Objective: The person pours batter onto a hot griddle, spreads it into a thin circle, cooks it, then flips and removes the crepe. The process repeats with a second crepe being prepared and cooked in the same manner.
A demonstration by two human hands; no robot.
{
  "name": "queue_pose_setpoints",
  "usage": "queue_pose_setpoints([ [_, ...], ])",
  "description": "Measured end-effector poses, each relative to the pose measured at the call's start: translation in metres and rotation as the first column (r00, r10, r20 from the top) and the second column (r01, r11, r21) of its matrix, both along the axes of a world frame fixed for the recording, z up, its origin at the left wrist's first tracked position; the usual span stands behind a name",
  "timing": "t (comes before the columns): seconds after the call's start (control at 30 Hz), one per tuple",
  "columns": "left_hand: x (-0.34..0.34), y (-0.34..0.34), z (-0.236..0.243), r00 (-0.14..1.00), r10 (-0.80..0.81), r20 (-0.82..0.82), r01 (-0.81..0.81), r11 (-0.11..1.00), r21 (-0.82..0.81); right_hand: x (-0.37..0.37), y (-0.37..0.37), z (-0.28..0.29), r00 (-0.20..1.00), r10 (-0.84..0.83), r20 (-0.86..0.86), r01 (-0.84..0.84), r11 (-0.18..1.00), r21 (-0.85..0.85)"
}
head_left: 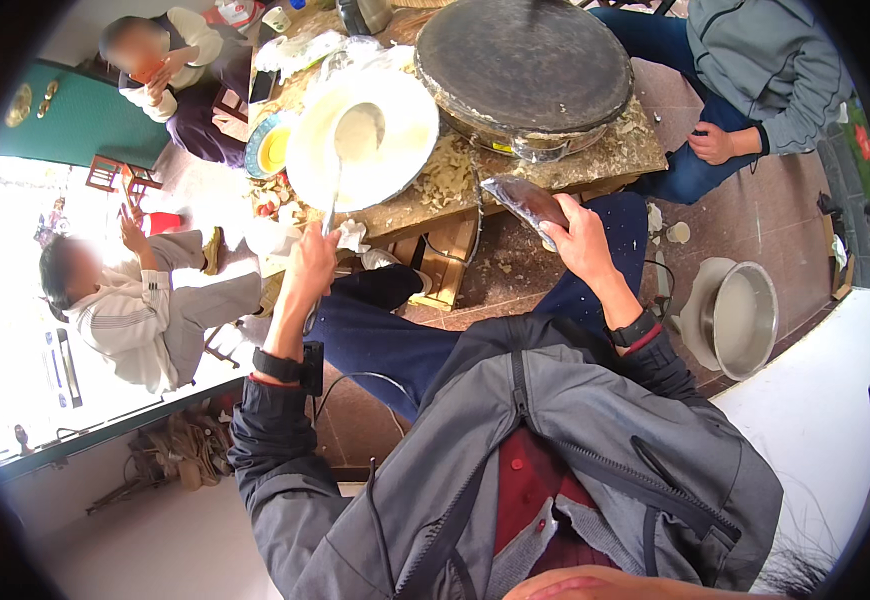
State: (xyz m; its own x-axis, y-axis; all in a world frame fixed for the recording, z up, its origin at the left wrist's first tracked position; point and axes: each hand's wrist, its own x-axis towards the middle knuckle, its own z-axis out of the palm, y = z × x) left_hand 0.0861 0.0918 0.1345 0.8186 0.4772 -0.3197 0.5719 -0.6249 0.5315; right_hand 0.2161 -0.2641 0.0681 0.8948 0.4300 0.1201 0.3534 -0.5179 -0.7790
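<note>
My left hand [312, 260] grips the long metal handle of a ladle [332, 195], whose head lies in pale batter in a wide white bowl [410, 150] on the worktable. My right hand [580, 240] holds a flat dark object [520, 203], perhaps a scraper, near the table's front edge, below a large round dark griddle [520, 70] with a crusted rim. A smaller blue-rimmed bowl [265, 145] with something yellow sits left of the white bowl.
The cluttered wooden table [635, 140] holds scraps, plastic and a phone [263, 87]. Two seated people [115, 320] [180, 70] are at left; another [765, 70] sits at upper right. A metal basin [750, 320] stands on the floor at right. A cable hangs off the table.
</note>
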Motion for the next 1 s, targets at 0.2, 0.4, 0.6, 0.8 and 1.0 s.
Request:
queue_pose_setpoints([
  [0.2, 0.011, -0.019, -0.009, 0.99, -0.083, -0.118, 0.048, 0.96, -0.277, 0.0, -0.004, -0.004, 1.0, -0.015, 0.011, 0.015, 1.0, -0.011],
  [0.4, 0.027, 0.006, -0.011, 0.877, 0.293, -0.381, -0.335, -0.195, -0.922, -0.001, -0.004, -0.004, 1.0, -0.02, -0.001, 0.02, 1.0, -0.005],
  [0.6, 0.021, 0.011, -0.007, 0.895, 0.249, -0.37, -0.087, -0.715, -0.694, 0.0, 0.002, -0.004, 0.998, 0.013, -0.067, -0.01, 0.999, 0.053],
  [0.8, 0.026, 0.04, 0.049, 0.891, 0.363, -0.274, -0.028, -0.558, -0.829, 0.001, 0.011, -0.001, 0.991, -0.01, -0.134, 0.051, 0.95, 0.308],
  [1.0, 0.032, 0.054, 0.11, 0.91, 0.372, -0.181, 0.029, -0.493, -0.87, 0.011, 0.018, 0.008, 0.991, 0.084, -0.108, -0.033, 0.913, 0.406],
])
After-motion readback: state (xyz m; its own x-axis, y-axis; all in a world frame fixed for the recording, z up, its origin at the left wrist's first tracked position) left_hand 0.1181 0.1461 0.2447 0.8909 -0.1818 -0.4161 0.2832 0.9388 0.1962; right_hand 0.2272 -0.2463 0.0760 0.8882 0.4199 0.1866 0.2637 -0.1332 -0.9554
